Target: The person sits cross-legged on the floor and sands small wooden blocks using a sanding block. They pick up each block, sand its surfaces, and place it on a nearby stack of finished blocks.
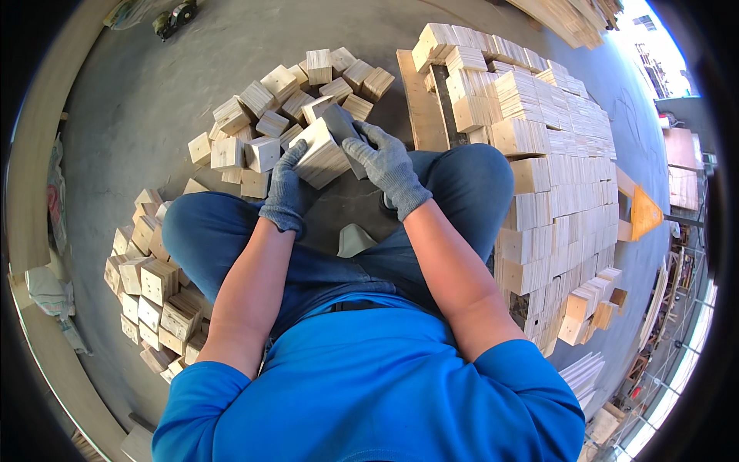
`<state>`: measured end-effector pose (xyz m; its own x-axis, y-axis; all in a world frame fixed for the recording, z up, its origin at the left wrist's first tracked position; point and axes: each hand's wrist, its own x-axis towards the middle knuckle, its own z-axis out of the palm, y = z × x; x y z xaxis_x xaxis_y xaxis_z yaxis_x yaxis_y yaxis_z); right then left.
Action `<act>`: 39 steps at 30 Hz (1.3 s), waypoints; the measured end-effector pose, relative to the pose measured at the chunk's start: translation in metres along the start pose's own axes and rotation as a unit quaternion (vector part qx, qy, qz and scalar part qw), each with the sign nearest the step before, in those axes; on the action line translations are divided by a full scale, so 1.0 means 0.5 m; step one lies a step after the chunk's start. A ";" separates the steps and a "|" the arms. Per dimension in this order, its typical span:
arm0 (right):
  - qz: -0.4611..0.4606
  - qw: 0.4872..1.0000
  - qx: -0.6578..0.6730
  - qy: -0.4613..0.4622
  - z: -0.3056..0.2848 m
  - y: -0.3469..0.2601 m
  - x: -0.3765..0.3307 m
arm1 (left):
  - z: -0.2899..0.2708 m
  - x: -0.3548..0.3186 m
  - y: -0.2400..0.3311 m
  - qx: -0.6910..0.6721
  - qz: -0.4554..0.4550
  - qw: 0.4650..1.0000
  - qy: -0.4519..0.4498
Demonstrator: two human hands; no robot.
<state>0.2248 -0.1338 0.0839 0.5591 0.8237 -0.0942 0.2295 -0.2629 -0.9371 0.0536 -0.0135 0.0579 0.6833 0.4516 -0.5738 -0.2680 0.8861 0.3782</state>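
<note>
In grey knit gloves, both of my hands are raised over the space between my bent knees. My left hand (287,189) is closed on the left side of a pale wooden block (322,158). My right hand (385,163) grips a dark grey rectangular block (339,127), which looks like a sanding block. The dark block lies against the right edge of the wooden block. My right fingertips curl over its far side, and part of its lower end shows below them. Just beyond my hands is a loose heap of wooden blocks (259,98).
A second heap of blocks (158,281) lies by my left knee. To my right, stacked blocks (566,181) form tight rows, with a plank (425,100) at their near left side. A yellow-orange triangular piece (645,213) stands beyond the stack. Long boards (566,19) lie at the far right.
</note>
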 end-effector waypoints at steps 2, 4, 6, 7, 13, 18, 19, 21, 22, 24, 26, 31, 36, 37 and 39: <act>0.048 0.998 0.047 -0.009 0.005 0.008 0.001 | -0.003 0.003 -0.003 0.006 0.012 1.000 0.009; 0.043 0.999 0.019 -0.011 0.004 0.007 -0.011 | -0.011 0.006 -0.002 0.003 0.024 1.000 0.017; 0.023 1.000 -0.008 -0.016 0.000 0.000 -0.037 | -0.016 0.010 0.006 -0.028 0.025 0.999 0.034; 0.005 1.000 -0.021 -0.021 -0.005 -0.010 -0.055 | -0.017 0.014 0.011 -0.044 0.027 0.998 0.041; -0.031 0.996 -0.081 -0.004 -0.013 -0.048 -0.064 | -0.021 0.019 0.010 -0.022 0.029 0.999 0.007; 0.073 0.995 -0.065 0.014 -0.012 -0.040 0.053 | 0.038 -0.029 -0.007 0.007 0.027 1.000 0.006; 0.114 0.993 -0.027 -0.001 -0.009 -0.036 0.064 | 0.039 -0.027 -0.006 0.008 0.031 0.999 -0.002; 0.058 0.996 -0.072 0.016 -0.004 -0.034 0.047 | 0.031 -0.021 -0.002 0.006 0.045 0.999 -0.012; 0.031 0.995 -0.093 0.022 -0.001 -0.036 0.026 | 0.020 -0.016 0.000 -0.003 0.041 0.999 0.002; 0.016 0.998 -0.057 -0.003 0.000 -0.030 -0.017 | 0.003 0.003 0.006 -0.020 0.029 0.999 0.026; 0.002 0.999 -0.029 -0.031 0.002 -0.058 -0.069 | -0.015 0.005 0.017 -0.013 0.020 0.999 0.047; -0.037 0.992 -0.114 -0.028 0.002 -0.084 -0.076 | -0.029 0.019 0.014 -0.030 0.022 0.998 0.046; 0.038 0.995 -0.090 0.027 0.001 -0.059 0.043 | 0.025 -0.011 -0.007 0.017 0.019 0.999 0.021; 0.050 0.996 -0.066 0.028 0.000 -0.049 0.051 | 0.033 -0.019 -0.008 0.022 0.021 0.999 0.024; 0.073 0.997 -0.018 0.023 -0.001 -0.032 0.058 | 0.022 -0.012 -0.011 0.005 0.028 0.999 0.014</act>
<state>0.2378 -0.1063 0.0962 0.6240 0.7518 -0.2132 0.1704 -0.3971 -0.9018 0.0586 -0.0221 0.0672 0.6477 0.5033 -0.5720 -0.2986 0.8584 0.4172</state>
